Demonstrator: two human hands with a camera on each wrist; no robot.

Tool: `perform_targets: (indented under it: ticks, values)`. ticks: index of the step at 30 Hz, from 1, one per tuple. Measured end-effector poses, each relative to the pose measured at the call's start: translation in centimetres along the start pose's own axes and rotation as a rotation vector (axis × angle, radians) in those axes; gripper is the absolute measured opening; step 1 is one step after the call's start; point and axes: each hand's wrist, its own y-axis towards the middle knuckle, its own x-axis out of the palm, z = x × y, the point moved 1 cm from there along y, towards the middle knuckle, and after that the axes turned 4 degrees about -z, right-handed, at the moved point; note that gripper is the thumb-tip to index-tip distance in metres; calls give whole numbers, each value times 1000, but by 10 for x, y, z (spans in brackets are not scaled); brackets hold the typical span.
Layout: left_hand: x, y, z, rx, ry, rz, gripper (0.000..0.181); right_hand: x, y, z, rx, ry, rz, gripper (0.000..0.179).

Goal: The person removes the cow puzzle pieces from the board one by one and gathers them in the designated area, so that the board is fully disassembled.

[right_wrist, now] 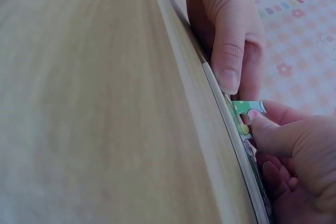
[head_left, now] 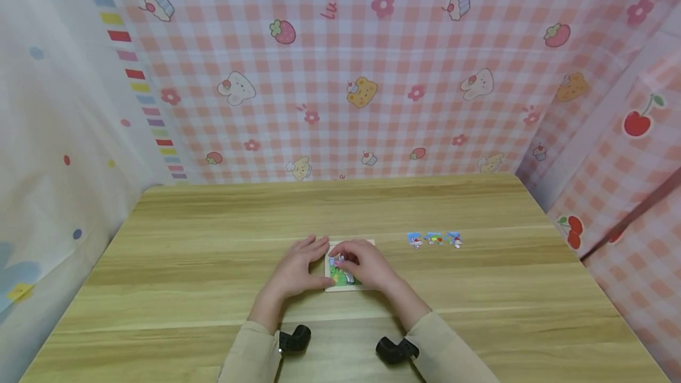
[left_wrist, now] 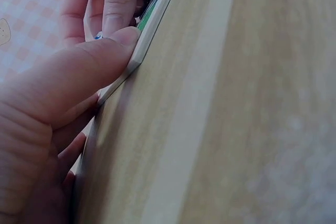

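Observation:
My right hand (head_left: 367,263) pinches a small jigsaw puzzle piece (right_wrist: 245,109), green with a bit of pink, between thumb and fingers. The piece stands tilted at the board in the right wrist view. Below it lies a puzzle board (head_left: 348,289) with a pale wooden rim and a green picture, partly hidden by the right hand. Along the board's left side rests my left hand (head_left: 300,269), its fingers fairly straight. Its thumb (left_wrist: 105,59) presses on the near left corner of the rim.
Three loose puzzle pieces (head_left: 434,239), mostly blue, lie in a row to the right of the board. The wooden table (head_left: 213,223) reaches back to a pink checked cloth (head_left: 330,129), with more cloth hanging at both sides.

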Motion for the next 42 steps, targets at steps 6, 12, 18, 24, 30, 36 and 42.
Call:
perform_targets:
  ticks: [6, 12, 18, 24, 30, 36, 42]
  values:
    - [0, 0, 0, 1, -3, 0, 81, 0, 0, 1, 2, 49, -2, 16]
    - [0, 0, 0, 3, -1, 0, 81, -1, -1, 1, -26, 85, 3, 15]
    - [2, 0, -1, -7, 11, 2, 82, -7, -7, 0, 41, 163, -13, 16]
    - [3, 0, -2, -19, 16, 4, 82, -18, -17, 6, 102, 210, 15, 17]
    - [3, 1, -2, -29, 6, -2, 83, -33, -30, 18, 123, 211, 55, 17]
    - [4, 1, -3, -33, 16, -4, 84, -50, -45, 30, 143, 188, 95, 16]
    - [5, 1, -4, -28, 22, -8, 85, -64, -58, 43, 180, 164, 126, 16]
